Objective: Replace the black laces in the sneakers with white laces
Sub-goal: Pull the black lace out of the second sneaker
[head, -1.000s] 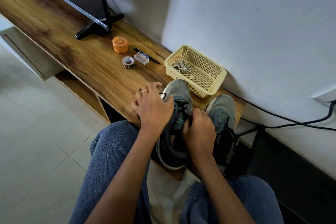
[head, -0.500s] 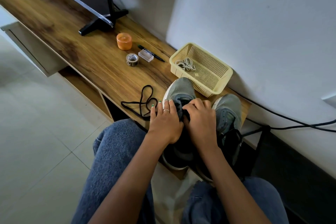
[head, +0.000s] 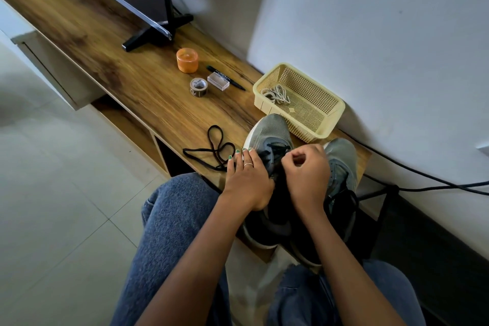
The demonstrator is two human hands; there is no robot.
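The left hand [head: 247, 180] rests flat on the left grey sneaker [head: 267, 137] at the shelf edge; the right hand [head: 307, 169], curled, pinches its black lace [head: 275, 148], mostly hidden. White laces [head: 275, 94] lie in the basket [head: 328, 111].

On the wooden shelf [head: 137, 79] — orange jar [head: 187, 60], tape roll [head: 198, 87], black pen [head: 227, 81].

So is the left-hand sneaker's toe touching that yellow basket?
Cannot tell. In the head view the grey sneaker toe overlaps the near wall of the yellow basket, so neither a gap nor contact shows plainly.
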